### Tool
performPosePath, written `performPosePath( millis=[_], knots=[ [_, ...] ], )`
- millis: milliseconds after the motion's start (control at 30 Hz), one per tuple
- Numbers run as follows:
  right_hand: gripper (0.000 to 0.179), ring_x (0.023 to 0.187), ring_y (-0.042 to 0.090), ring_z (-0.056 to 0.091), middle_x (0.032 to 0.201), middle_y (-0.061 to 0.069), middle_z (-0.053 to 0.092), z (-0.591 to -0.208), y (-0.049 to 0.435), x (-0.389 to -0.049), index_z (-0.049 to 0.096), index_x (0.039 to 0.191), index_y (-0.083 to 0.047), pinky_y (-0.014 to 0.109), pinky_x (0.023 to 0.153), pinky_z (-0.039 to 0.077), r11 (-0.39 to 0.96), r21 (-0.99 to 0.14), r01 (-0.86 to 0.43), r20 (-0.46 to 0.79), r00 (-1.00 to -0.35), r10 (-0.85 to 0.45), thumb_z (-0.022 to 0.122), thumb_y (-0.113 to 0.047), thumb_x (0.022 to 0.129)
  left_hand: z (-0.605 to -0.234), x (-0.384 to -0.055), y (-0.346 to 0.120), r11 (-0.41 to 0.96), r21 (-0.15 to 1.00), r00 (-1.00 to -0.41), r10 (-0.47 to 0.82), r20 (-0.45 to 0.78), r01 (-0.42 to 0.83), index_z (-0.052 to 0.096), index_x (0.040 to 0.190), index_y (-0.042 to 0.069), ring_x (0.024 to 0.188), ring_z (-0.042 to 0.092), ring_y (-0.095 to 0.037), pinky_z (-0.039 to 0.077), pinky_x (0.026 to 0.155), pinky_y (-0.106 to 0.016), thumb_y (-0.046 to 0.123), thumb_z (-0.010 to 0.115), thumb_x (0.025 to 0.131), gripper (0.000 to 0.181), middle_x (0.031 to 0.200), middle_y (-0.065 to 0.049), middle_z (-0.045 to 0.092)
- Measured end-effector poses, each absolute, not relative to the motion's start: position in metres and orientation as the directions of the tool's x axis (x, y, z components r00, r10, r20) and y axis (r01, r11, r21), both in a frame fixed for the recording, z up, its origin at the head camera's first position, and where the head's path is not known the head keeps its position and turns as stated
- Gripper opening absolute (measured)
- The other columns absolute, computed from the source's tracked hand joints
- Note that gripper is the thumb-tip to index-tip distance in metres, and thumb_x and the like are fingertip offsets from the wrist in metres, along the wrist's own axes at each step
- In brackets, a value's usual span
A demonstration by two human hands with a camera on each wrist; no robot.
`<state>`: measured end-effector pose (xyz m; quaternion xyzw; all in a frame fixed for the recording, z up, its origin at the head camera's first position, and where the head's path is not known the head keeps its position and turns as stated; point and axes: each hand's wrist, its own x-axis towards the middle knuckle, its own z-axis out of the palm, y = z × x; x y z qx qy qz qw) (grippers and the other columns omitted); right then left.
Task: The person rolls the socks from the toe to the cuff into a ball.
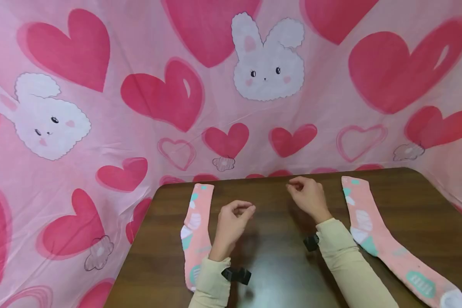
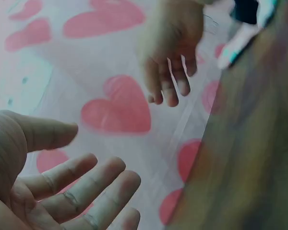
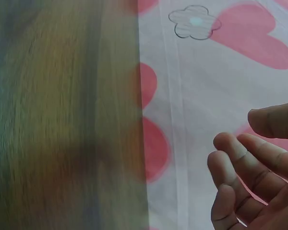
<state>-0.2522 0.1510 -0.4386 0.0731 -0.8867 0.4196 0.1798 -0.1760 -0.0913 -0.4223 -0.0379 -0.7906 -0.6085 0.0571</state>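
Two pink socks with white and teal patches lie flat on a dark wooden table. The left sock is just left of my left hand, and my left sleeve covers part of its lower end. The right sock stretches along the table to the right of my right arm. My right hand hovers over the far part of the table with loosely bent fingers. Neither hand holds anything. In the left wrist view, the left fingers are spread and relaxed. Relaxed right fingers appear in the right wrist view.
A pink cloth printed with hearts and white rabbits hangs behind and beside the table. Each wrist bears a small black device, such as the left strap. The table's far edge meets the cloth.
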Motion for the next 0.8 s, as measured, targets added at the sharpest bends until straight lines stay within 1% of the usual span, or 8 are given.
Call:
performPosePath(
  millis=[100,200,300,433,533,633,800],
  knots=[
    [0.015,0.072,0.023,0.064,0.083,0.006,0.073,-0.44,0.144,-0.258,0.077,0.097,-0.005,0.039,0.067,0.051,0.616,-0.737,-0.276,0.372,-0.928,0.029,0.073,-0.018,0.091,-0.429,-0.164,-0.107,0.163,0.986,-0.999,-0.028,0.045,0.039,0.073,0.107,0.003,0.083,0.071,-0.025,0.055,0.067,-0.037,0.022,0.075,0.092,0.023,0.092,-0.011,0.072],
    [0.013,0.07,0.022,0.064,0.081,0.005,0.073,-0.441,0.136,-0.263,0.078,0.094,-0.006,0.037,0.065,0.05,0.602,-0.753,-0.265,0.353,-0.935,0.029,0.073,-0.018,0.091,-0.431,-0.149,-0.123,0.148,0.989,-0.999,-0.048,-0.017,-0.024,0.071,0.111,0.001,0.086,0.071,-0.028,0.056,0.068,-0.041,0.023,0.074,0.094,0.028,0.095,-0.013,0.073],
    [0.013,0.07,0.022,0.063,0.079,0.005,0.073,-0.441,0.127,-0.266,0.078,0.092,-0.006,0.037,0.065,0.05,0.588,-0.765,-0.261,0.333,-0.943,0.015,0.073,-0.018,0.09,-0.431,-0.136,-0.136,0.134,0.989,-0.996,-0.076,-0.047,-0.057,0.07,0.111,-0.002,0.089,0.071,-0.033,0.057,0.07,-0.044,0.021,0.073,0.094,0.029,0.096,-0.016,0.073],
    [0.013,0.071,0.025,0.063,0.08,0.007,0.072,-0.438,0.112,-0.271,0.077,0.092,-0.005,0.04,0.067,0.052,0.578,-0.768,-0.274,0.33,-0.944,-0.01,0.073,-0.017,0.09,-0.432,-0.128,-0.153,0.127,0.99,-0.994,-0.098,-0.042,-0.054,0.07,0.109,-0.003,0.09,0.07,-0.039,0.057,0.069,-0.047,0.02,0.074,0.093,0.028,0.097,-0.019,0.073],
    [0.013,0.074,0.026,0.065,0.082,0.008,0.073,-0.436,0.101,-0.276,0.077,0.093,-0.005,0.043,0.069,0.054,0.578,-0.769,-0.273,0.32,-0.947,-0.021,0.073,-0.018,0.09,-0.434,-0.124,-0.162,0.132,0.99,-0.992,-0.12,-0.042,-0.058,0.07,0.109,-0.004,0.089,0.071,-0.037,0.058,0.067,-0.045,0.019,0.074,0.093,0.028,0.097,-0.019,0.073],
    [0.015,0.077,0.026,0.068,0.084,0.008,0.074,-0.436,0.088,-0.281,0.077,0.093,-0.005,0.044,0.072,0.055,0.572,-0.774,-0.27,0.304,-0.952,-0.039,0.073,-0.019,0.09,-0.436,-0.12,-0.17,0.128,0.989,-0.985,-0.163,-0.05,-0.072,0.069,0.108,-0.005,0.087,0.071,-0.035,0.058,0.064,-0.042,0.016,0.074,0.092,0.027,0.096,-0.02,0.073],
    [0.014,0.079,0.027,0.067,0.084,0.009,0.074,-0.437,0.066,-0.291,0.078,0.092,-0.004,0.044,0.075,0.055,0.554,-0.789,-0.265,0.279,-0.959,-0.061,0.073,-0.017,0.089,-0.44,-0.111,-0.18,0.105,0.989,-0.975,-0.205,-0.082,-0.105,0.069,0.11,-0.006,0.086,0.072,-0.037,0.057,0.063,-0.037,0.015,0.072,0.093,0.027,0.096,-0.021,0.073]
  ],
)
